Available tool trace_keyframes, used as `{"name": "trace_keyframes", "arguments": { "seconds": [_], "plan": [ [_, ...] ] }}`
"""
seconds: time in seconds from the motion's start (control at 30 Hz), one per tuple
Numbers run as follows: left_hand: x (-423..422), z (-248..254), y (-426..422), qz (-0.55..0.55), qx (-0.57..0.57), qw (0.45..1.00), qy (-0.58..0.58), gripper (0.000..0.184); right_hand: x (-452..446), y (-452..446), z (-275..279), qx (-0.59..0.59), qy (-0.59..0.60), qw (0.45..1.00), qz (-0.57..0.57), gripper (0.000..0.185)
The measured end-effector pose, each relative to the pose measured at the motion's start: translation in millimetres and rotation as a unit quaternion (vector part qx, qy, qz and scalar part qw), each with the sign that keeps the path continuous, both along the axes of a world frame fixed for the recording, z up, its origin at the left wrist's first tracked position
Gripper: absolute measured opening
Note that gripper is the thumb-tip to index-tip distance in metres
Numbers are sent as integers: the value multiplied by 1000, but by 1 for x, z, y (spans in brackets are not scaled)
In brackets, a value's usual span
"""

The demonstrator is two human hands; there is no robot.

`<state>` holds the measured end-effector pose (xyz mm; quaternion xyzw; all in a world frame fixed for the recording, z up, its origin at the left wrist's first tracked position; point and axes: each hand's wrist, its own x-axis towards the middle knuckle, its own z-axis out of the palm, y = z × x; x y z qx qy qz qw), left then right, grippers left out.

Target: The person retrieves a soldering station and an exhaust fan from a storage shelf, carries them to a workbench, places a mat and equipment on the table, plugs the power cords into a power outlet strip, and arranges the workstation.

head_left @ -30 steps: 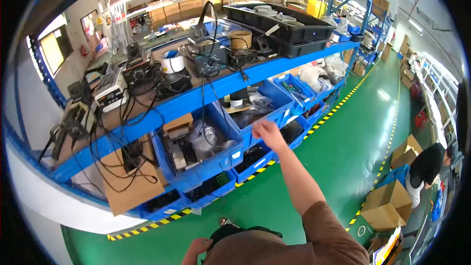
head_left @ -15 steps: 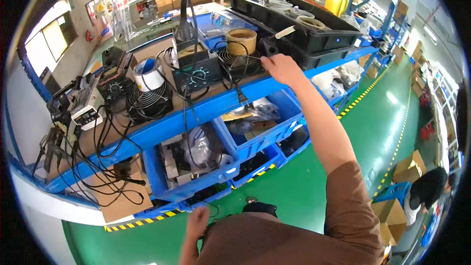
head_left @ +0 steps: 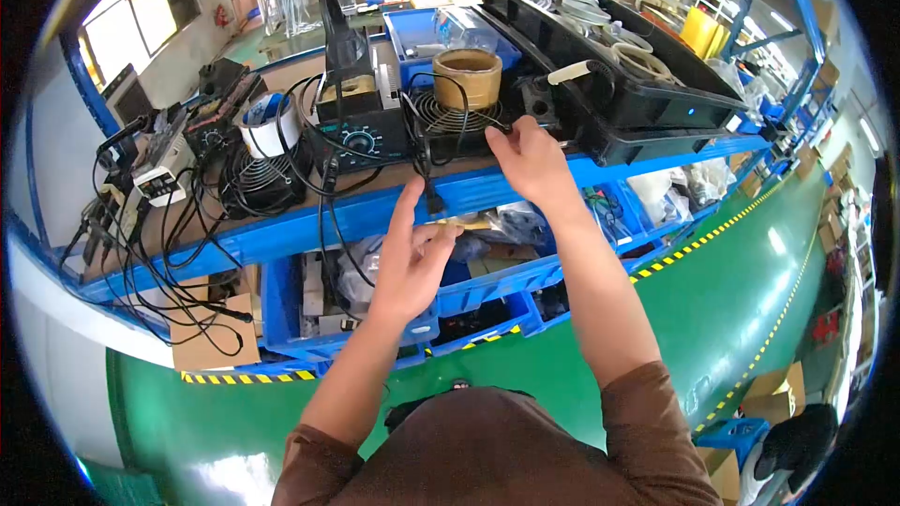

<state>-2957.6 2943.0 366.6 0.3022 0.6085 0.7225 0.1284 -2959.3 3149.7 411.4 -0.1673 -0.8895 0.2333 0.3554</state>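
My left hand (head_left: 411,267) is raised in front of the shelf's blue edge, index finger stretched up and thumb apart, holding nothing. Just beyond its fingertip hangs a black plug (head_left: 433,199) on a cable. My right hand (head_left: 532,164) has its fingers curled together at the right front corner of a black fan (head_left: 445,142) with a round wire grille; what they pinch is hidden. On that grille sits a tan cardboard-like ring (head_left: 467,84). Left of the fan stands a black box with a dial (head_left: 361,139), with black cables looping around it.
A second fan (head_left: 265,176) carries a white ring (head_left: 269,126). Tangled black cables (head_left: 178,253) hang over the shelf edge at left. Black crates (head_left: 647,98) with rolls stand at right. Blue bins (head_left: 492,292) sit below. A person (head_left: 797,445) is at lower right.
My left hand has risen from low by my body to the shelf edge. My right hand has shifted slightly left and down toward the fan's front corner. The view has shifted too.
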Motion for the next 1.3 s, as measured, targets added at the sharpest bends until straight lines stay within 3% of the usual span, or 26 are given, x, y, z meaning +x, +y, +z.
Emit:
{"name": "trace_keyframes", "arguments": {
  "seconds": [0.17,0.23,0.43,0.57,0.73,0.8,1.0,1.3],
  "plan": [
    [3,2,10,-19,32,999,-4,65,-4,-5,4,48,38,998,-13,37],
    [2,1,11,-15,35,999,-2,66,-4,-3,18,-185,-69,980,24,37],
    [4,-4,9,-44,36,997,-58,66,-7,4,24,-376,-16,923,81,43],
    [7,-5,11,1,59,998,6,62,-8,6,30,-474,-14,869,139,49],
    [12,1,22,40,105,994,-11,60,-11,14,23,-521,-37,838,156,45],
    [12,5,24,41,177,975,-128,60,-10,16,23,-529,-38,828,179,44],
    [-2,10,35,26,279,934,-220,46,13,10,31,-544,-5,821,173,40],
    [0,41,41,-68,242,912,-323,47,58,13,41,-519,-24,829,207,36]
  ]
}}
